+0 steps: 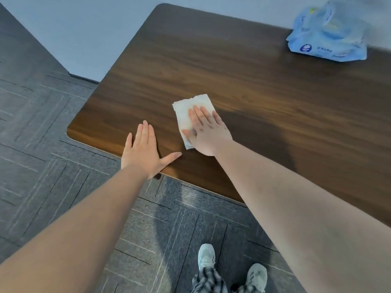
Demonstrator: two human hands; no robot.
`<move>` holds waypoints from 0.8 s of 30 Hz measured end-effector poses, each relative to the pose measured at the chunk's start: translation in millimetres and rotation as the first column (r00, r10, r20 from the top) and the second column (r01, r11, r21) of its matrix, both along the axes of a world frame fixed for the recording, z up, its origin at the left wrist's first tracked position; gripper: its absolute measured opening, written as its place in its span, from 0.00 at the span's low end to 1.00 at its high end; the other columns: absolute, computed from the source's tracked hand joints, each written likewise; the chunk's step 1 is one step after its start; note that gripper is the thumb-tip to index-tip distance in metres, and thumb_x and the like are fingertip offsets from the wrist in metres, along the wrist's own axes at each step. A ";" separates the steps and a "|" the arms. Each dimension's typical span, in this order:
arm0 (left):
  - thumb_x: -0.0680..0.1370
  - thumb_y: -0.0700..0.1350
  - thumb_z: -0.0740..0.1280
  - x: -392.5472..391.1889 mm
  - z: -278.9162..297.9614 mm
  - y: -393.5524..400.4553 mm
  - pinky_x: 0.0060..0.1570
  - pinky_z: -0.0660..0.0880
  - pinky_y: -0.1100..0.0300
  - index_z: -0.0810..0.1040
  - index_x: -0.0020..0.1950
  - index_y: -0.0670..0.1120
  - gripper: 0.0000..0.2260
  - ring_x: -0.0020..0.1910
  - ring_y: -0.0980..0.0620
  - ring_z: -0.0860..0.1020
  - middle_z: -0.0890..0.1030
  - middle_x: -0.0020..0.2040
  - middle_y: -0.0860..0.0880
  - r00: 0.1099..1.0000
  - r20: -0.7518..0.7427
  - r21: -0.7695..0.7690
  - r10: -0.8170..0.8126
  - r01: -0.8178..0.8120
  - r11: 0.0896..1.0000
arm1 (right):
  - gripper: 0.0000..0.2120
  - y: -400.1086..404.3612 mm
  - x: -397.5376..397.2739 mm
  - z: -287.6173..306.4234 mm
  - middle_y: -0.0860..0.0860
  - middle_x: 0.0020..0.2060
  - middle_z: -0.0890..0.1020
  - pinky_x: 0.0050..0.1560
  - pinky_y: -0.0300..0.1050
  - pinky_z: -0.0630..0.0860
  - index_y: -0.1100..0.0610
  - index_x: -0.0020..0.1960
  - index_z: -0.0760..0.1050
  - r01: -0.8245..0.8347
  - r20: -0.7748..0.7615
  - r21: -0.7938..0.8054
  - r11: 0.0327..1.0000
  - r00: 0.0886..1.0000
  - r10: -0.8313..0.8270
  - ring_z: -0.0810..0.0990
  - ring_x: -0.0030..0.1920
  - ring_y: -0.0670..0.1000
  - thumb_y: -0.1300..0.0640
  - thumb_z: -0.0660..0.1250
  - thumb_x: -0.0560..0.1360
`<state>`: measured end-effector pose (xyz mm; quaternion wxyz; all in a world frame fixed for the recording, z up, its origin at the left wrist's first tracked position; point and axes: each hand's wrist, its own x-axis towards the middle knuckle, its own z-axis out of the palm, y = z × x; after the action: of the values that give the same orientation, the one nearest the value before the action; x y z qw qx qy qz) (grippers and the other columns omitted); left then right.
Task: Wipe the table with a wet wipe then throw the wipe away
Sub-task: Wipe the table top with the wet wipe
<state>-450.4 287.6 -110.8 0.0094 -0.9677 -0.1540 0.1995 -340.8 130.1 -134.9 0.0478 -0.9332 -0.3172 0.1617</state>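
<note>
A white wet wipe (188,108) lies flat on the dark wooden table (254,85), near its left front corner. My right hand (208,132) presses flat on the wipe's near right part, fingers together, covering about half of it. My left hand (143,151) rests flat on the table's front edge to the left of the wipe, fingers straight and thumb spread, holding nothing.
A blue pack of wet wipes (328,37) lies at the table's far right. A pale wall stands behind the table. Grey patterned carpet (42,144) lies to the left and front, with my two shoes (230,269) on it.
</note>
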 end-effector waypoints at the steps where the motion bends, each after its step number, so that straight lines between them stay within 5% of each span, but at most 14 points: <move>1: 0.68 0.76 0.41 -1.2 1.6 -6.5 0.75 0.45 0.49 0.40 0.78 0.42 0.50 0.78 0.49 0.41 0.41 0.79 0.45 1.000 0.013 0.017 -0.021 0.020 1.000 | 0.30 -16.3 -0.5 0.5 0.49 0.78 0.42 0.74 0.50 0.36 0.52 0.77 0.38 0.043 -0.007 -0.001 0.999 0.999 -0.043 0.38 0.77 0.50 0.40 0.40 0.80; 10: 0.73 0.71 0.42 17.7 4.0 -134.7 0.75 0.43 0.51 0.40 0.78 0.43 0.43 0.77 0.52 0.40 0.41 0.79 0.48 0.958 0.047 -0.083 -0.282 0.285 0.955 | 0.31 -206.4 -12.9 1.4 0.48 0.77 0.40 0.75 0.48 0.37 0.52 0.77 0.37 0.419 -0.019 -0.067 0.906 0.907 -0.421 0.37 0.76 0.47 0.38 0.39 0.79; 24: 0.71 0.73 0.42 59.0 4.7 -378.4 0.75 0.44 0.50 0.41 0.78 0.46 0.44 0.78 0.51 0.41 0.42 0.79 0.48 0.722 0.094 -0.138 -0.685 0.691 0.709 | 0.32 -522.5 -79.7 4.2 0.50 0.78 0.42 0.74 0.49 0.37 0.52 0.77 0.37 0.849 0.038 -0.117 0.515 0.523 -0.852 0.40 0.77 0.50 0.38 0.39 0.79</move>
<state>-391.3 -90.8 -106.1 0.0007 -0.9561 0.2340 0.1762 -420.5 -392.5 -130.7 0.0678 -0.9682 0.1901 0.1479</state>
